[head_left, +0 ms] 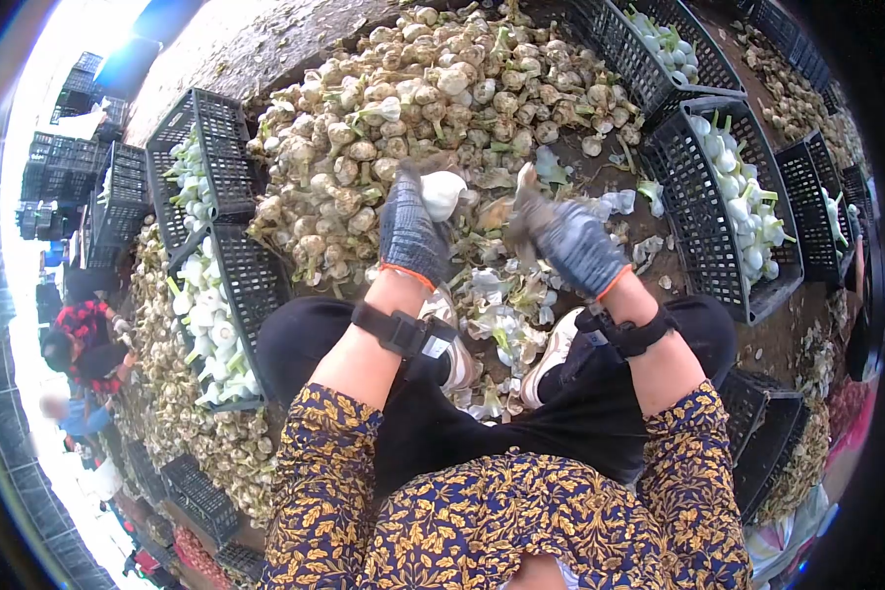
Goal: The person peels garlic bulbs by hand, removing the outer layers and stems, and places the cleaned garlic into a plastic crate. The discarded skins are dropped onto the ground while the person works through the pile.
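My left hand (415, 228), in a dark grey knit glove with an orange cuff, is closed around a clean white garlic bulb (442, 195). To its right, my right hand (565, 241) wears a matching glove, apart from the bulb and above the littered ground. Motion blurs its fingers, so I cannot tell whether they hold anything. Beyond both hands lies a large heap of unpeeled, soil-stained garlic (462, 88). Loose papery garlic skins (501, 320) lie between my shoes, below the hands.
Black plastic crates of cleaned white garlic stand on both sides: a left crate (246, 295) by my knee, a right crate (683, 241) and a back right crate (649, 84). More brown garlic (206, 433) covers the left ground. People (88, 344) are at far left.
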Available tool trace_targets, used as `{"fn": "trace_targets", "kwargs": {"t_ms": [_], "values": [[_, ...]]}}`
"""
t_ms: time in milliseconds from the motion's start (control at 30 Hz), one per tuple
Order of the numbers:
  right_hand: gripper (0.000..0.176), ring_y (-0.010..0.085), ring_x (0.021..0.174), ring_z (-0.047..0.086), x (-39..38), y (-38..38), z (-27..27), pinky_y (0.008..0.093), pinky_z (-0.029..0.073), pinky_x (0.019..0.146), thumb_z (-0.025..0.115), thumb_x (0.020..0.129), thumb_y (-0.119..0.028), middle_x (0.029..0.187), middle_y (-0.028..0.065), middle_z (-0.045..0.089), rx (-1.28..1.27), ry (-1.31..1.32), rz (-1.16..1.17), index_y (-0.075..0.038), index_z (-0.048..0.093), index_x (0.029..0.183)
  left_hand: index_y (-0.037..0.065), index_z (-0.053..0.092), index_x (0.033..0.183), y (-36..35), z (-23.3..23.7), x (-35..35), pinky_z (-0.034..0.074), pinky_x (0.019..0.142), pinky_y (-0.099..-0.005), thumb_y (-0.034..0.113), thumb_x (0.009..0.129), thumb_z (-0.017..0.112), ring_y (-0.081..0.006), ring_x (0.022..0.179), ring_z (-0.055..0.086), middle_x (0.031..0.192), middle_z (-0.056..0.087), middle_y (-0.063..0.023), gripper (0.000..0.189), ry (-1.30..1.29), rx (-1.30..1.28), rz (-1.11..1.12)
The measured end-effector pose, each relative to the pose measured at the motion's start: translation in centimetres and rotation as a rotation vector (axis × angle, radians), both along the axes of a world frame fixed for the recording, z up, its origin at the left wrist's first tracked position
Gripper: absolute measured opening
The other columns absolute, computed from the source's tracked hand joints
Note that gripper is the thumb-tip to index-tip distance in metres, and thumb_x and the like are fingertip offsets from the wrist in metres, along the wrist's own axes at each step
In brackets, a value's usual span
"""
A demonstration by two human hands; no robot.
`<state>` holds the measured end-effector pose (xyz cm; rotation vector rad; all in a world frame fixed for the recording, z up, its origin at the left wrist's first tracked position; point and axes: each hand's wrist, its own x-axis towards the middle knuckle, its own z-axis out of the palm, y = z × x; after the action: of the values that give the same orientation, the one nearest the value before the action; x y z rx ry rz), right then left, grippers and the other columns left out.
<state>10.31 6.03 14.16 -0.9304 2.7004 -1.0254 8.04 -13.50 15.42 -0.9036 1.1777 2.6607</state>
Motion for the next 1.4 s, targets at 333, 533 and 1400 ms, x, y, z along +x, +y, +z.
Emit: {"fn": "trace_targets", "kwargs": {"t_ms": [333, 533, 1400], "values": [[0.042, 0.0182, 0.098, 0.054, 0.2, -3.4, 2.7, 0.0362, 0.049, 0.077, 0.054, 0.084, -0.031, 0.114, 0.008, 0.051, -0.982, -1.435, -0.469, -0.006, 0.046, 0.117, 0.004, 0.06, 0.096, 1.0, -4.4, 0.3, 0.046, 0.07, -0.0272, 0.033, 0.092, 0.04, -0.0147, 0.077, 0.058, 0.086, 0.062, -0.0047, 0.035, 0.358, -0.834, -0.324], [0.046, 0.024, 0.082, 0.06, -2.2, 0.3, -3.9, 0.0365, 0.054, 0.066, 0.056, 0.078, -0.045, 0.097, 0.0133, 0.055, -1.348, -1.757, -0.225, -0.01, 0.047, 0.105, -0.003, 0.048, 0.113, 2.5, -2.9, 2.2, 0.04, 0.086, -0.0276, 0.017, 0.091, 0.044, -0.0179, 0.096, 0.052, 0.111, 0.052, -0.0145, 0.03, 0.68, -1.403, -0.537], [0.023, 0.0223, 0.098, 0.052, -20.9, -7.0, -16.0, 0.0374, 0.045, 0.074, 0.05, 0.076, -0.015, 0.097, 0.006, 0.058, 0.967, 0.152, -0.451, -0.013, 0.061, 0.096, 0.003, 0.058, 0.104, -0.1, 2.5, 2.6, 0.037, 0.09, -0.0347, 0.014, 0.086, 0.05, -0.026, 0.103, 0.051, 0.107, 0.056, -0.013, 0.022, 0.271, -0.474, -0.633]]}}
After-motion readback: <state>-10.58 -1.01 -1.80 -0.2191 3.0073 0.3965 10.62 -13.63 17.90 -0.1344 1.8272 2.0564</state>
